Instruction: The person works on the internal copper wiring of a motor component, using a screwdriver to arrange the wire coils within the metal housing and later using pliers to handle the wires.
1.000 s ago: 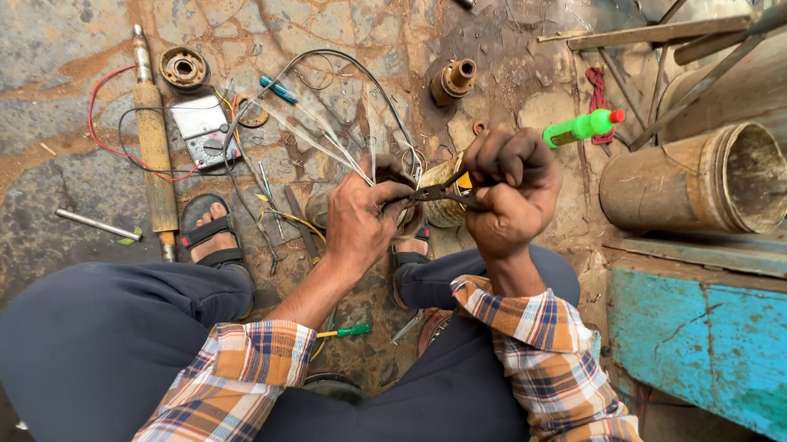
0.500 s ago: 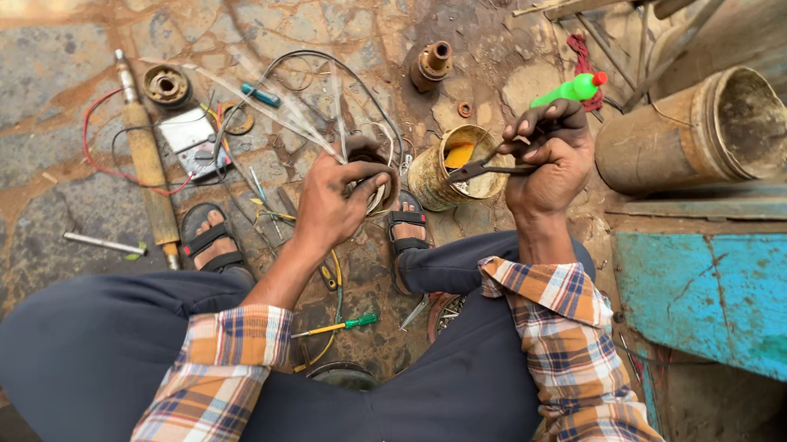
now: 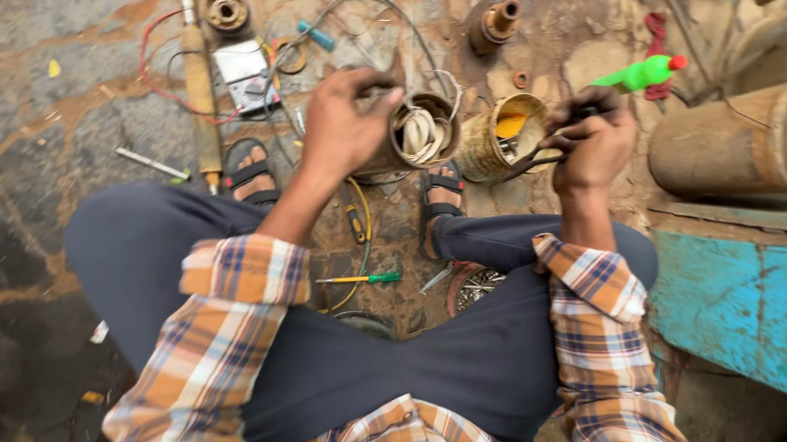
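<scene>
I sit on the ground with my knees apart. My left hand (image 3: 344,128) grips a round metal cylinder (image 3: 417,133) that has white wire coiled inside, lifted just above my sandalled feet. My right hand (image 3: 594,141) holds dark scissors (image 3: 528,160), their blades pointing left toward a rusty tin can (image 3: 489,142) with something yellow inside. The can stands between my two hands, right beside the cylinder.
A long rusty rod (image 3: 196,87), a small grey meter (image 3: 243,71) with red wire and a bearing (image 3: 226,11) lie at the far left. A green-handled screwdriver (image 3: 361,278) lies between my legs. On the right are a green bottle (image 3: 639,74), a large rusty drum (image 3: 744,140) and a blue bench (image 3: 753,295).
My hands were together on a small piece at the centre. They have parted: the left hand has taken the wire-filled cylinder, and the right hand has swung right with the scissors.
</scene>
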